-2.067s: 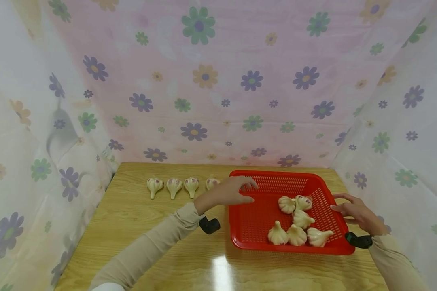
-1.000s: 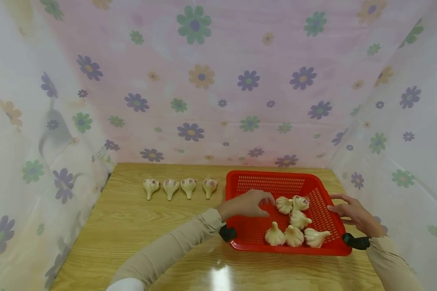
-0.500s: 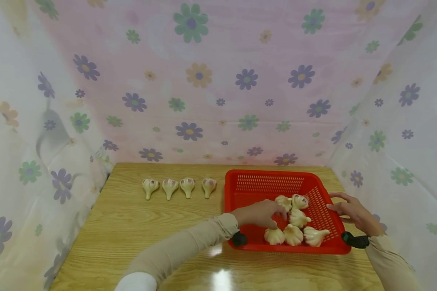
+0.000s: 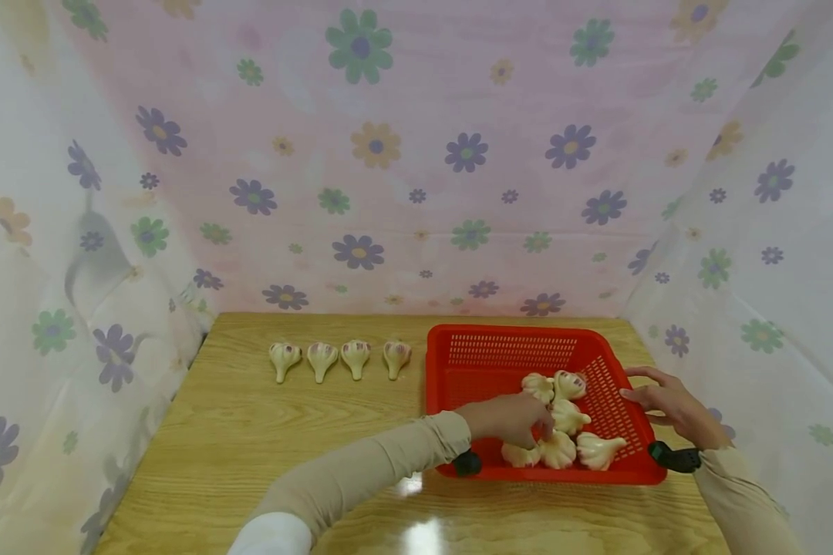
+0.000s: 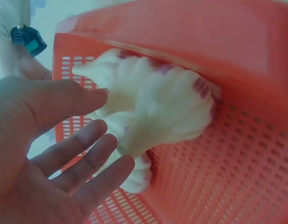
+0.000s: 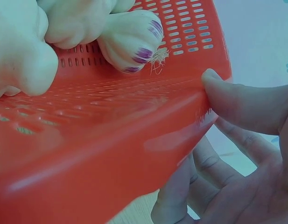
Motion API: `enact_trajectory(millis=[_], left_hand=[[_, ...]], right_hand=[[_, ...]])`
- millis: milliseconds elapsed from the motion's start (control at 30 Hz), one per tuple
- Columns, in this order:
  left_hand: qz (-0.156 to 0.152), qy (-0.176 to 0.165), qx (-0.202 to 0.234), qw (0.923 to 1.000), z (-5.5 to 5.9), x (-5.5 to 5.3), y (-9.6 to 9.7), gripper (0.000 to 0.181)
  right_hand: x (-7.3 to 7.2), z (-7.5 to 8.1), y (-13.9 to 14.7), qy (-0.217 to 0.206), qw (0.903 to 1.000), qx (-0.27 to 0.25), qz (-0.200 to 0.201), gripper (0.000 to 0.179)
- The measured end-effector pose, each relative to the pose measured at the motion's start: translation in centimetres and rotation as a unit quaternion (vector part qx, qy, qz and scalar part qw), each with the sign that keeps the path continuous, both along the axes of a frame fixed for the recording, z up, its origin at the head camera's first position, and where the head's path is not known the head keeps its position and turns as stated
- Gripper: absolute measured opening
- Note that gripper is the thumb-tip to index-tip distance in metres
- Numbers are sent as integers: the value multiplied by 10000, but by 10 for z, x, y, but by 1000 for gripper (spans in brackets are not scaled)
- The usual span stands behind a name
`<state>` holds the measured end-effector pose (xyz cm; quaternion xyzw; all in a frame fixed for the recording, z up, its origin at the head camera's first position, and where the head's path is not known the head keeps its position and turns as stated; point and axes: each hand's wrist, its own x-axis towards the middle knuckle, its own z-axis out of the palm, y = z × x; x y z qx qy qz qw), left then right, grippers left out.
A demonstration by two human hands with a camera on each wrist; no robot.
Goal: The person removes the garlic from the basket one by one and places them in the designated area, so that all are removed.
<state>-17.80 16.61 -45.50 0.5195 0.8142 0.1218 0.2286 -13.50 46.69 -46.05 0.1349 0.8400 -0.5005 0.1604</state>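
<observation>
Several garlic bulbs (image 4: 600,450) lie in a red perforated plastic basket (image 4: 521,331), grouped toward its right and near side. My left hand (image 4: 512,420) reaches down among them from the left. In the left wrist view its thumb and straight fingers are spread apart, fingertips right at the stem of a garlic bulb (image 5: 174,105) with purple marks. In the head view the hand partly covers the near-left bulb. My right hand (image 4: 673,407) holds the basket's right side, thumb (image 6: 242,100) on the rim and fingers behind the wall.
On the wooden table (image 4: 278,439), left of the basket, several more garlic bulbs (image 4: 356,359) stand in a row, stems pointing toward me. Flower-patterned sheets (image 4: 416,154) enclose the back and both sides of the table.
My left hand has moved from over the basket's left rim, rightward and down to the bulbs inside. The right hand keeps its hold on the basket, and the bulbs lie as before.
</observation>
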Motion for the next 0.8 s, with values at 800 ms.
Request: enact_trajectory(millis=[800], left_hand=[[669,60,-1035,9924,-21,-17,-16,29]], right_hand=[[-3,1,0,-200,9997,36,-141,71]])
